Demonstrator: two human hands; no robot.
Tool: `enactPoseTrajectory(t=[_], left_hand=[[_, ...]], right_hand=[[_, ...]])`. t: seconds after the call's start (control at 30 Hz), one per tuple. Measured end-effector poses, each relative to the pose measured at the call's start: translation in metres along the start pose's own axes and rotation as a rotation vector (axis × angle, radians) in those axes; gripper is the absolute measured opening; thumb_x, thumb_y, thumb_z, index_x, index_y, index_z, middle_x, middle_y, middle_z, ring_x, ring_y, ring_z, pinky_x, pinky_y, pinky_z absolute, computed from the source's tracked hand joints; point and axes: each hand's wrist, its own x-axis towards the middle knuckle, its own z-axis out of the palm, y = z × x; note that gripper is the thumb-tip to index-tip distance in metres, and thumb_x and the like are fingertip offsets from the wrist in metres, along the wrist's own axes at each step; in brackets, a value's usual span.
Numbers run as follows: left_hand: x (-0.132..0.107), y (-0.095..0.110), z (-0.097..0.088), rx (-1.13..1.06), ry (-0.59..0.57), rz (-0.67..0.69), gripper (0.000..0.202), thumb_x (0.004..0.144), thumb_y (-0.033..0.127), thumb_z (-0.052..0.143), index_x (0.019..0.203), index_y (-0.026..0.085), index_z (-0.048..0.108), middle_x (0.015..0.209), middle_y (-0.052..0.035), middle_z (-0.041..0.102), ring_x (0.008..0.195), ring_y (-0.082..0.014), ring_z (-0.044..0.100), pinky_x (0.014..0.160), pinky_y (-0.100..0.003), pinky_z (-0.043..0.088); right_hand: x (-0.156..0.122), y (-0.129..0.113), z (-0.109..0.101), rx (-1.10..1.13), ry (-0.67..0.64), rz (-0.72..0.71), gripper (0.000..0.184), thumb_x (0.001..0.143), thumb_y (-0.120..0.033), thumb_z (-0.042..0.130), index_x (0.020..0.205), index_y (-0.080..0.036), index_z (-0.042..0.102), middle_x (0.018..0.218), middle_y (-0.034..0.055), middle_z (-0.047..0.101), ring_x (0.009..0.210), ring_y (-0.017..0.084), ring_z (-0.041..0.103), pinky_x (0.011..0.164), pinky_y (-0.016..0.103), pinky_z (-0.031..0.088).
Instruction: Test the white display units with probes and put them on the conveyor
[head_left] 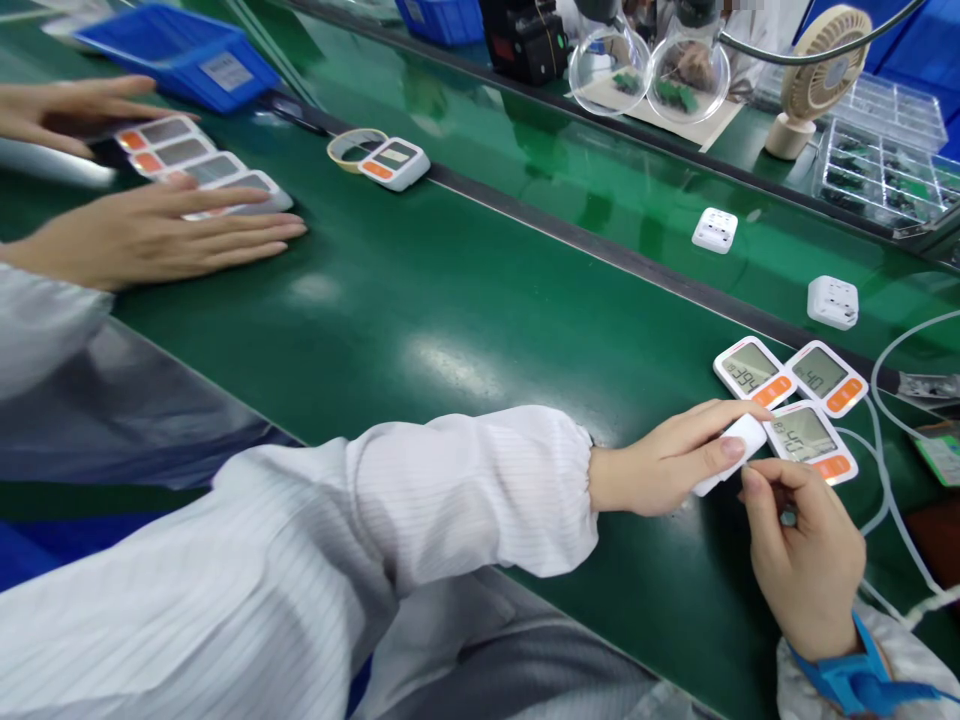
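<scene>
My left hand (671, 458) is closed around a small white digital device (742, 440), held tilted on edge with thumb and fingers, its screen out of sight. Close by, my right hand (810, 540), with a blue wrist strap (870, 670), has thumb and forefinger pinched at the lower edge of that device. What is between those fingertips is too small to make out. Just beyond my hands lie three white devices with orange buttons and lit digits: a left one (752, 368), a right one (825, 377) and a nearer one (810, 440).
At the left, a co-worker's hands (165, 225) rest around a row of similar devices (180, 150). Another device (395, 163) lies beside a tape roll (349, 150). Two white units (715, 230) (832, 302) sit on the green belt. A blue bin (180, 60), fan (825, 60) and white cables (885, 470) surround the bench.
</scene>
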Motion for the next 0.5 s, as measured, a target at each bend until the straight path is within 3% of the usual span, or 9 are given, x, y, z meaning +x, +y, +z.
enactPoseTrajectory(t=[0.3, 0.5], left_hand=[[0.0015, -0.004, -0.0007, 0.095, -0.035, 0.129, 0.051, 0.104, 0.042, 0.037, 0.143, 0.012, 0.047, 0.142, -0.0184, 0.052, 0.134, -0.0241, 0.048, 0.117, -0.04, 0.035], [-0.0002, -0.001, -0.0004, -0.015, 0.043, 0.024, 0.049, 0.102, 0.048, 0.042, 0.139, 0.017, 0.052, 0.137, -0.0155, 0.057, 0.126, -0.026, 0.054, 0.111, -0.041, 0.042]], right_hand=[[-0.0007, 0.0014, 0.0027, 0.065, -0.022, 0.02, 0.022, 0.106, -0.032, 0.055, 0.088, -0.021, 0.061, 0.075, -0.0017, 0.063, 0.06, 0.013, 0.057, 0.058, 0.026, 0.043], [-0.0006, 0.0032, 0.0018, 0.182, -0.044, 0.038, 0.012, 0.102, -0.029, 0.06, 0.094, -0.021, 0.064, 0.08, -0.0001, 0.065, 0.064, 0.014, 0.059, 0.06, 0.025, 0.047]])
